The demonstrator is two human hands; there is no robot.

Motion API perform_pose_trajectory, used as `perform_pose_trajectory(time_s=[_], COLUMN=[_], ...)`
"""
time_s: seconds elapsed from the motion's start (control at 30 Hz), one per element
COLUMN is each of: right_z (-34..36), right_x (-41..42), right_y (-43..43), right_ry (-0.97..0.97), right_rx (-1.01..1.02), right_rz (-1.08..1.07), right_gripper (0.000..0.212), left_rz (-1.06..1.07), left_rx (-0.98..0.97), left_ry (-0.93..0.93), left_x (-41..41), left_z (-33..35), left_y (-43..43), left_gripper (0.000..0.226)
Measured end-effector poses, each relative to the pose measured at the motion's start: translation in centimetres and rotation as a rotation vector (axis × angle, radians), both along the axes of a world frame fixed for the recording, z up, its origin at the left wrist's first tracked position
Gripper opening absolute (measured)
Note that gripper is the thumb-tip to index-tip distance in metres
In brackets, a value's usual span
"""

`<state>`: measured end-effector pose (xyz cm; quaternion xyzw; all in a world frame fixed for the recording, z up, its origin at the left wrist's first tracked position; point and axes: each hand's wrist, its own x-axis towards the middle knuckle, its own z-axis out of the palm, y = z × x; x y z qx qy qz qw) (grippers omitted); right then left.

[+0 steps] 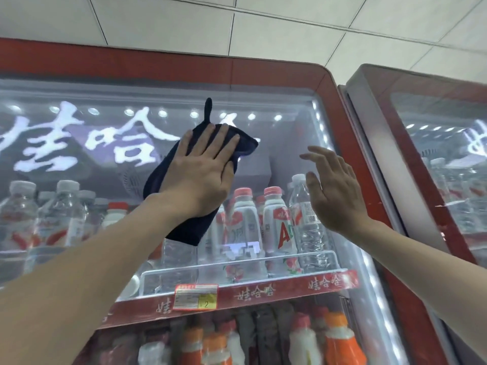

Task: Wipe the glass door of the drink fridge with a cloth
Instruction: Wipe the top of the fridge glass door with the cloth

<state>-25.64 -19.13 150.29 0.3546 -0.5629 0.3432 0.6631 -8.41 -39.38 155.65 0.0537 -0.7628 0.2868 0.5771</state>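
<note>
Your left hand [203,167] lies flat, pressing the dark navy cloth [188,229] onto the red-framed glass fridge door [286,146] for even contact, while your right hand [333,192] is empty, fingers loose, maybe bracing.

The glass door [287,143] gleams, smooth and glossy, throwing back lights. Against it lies the cloth [184,227], soft, matt, dark fabric. Around the door the red frame [158,67] has a sheen; metal or plastic, can't tell. Behind the door are clear glossy plastic bottles [308,219], a transparent plastic shelf rail [237,270] and a paper price label [196,297]. Above the door are matt ceiling tiles [290,27].
</note>
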Motion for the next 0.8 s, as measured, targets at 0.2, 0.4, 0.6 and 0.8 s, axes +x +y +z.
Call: perform_pose_trajectory(time_s=[0.2,0.4,0.6,0.8], right_z=[0.0,0.7,-0.2,-0.2], right_x=[0.3,-1.1,-4.4,-4.6], right_y=[0.3,4.0,6.1,5.8], right_ry=[-0.009,0.069,0.061,0.072], right_rx=[0.018,0.178,0.211,0.2], right_rz=[0.02,0.023,-0.088,-0.027], right_gripper=[0.044,0.05,0.05,0.049], left_rz=[0.004,0.006,0.038,-0.012], left_rx=[-0.088,-0.374,0.003,0.07], left_ry=[-0.046,-0.276,0.03,0.088], left_x=[-1.5,-1.9,-4.5,-7.3], left_z=[-5.5,-6.1,1.2,-3.3], left_y=[1.9,2.3,4.9,8.1], left_gripper=[0.064,0.057,0.066,0.062])
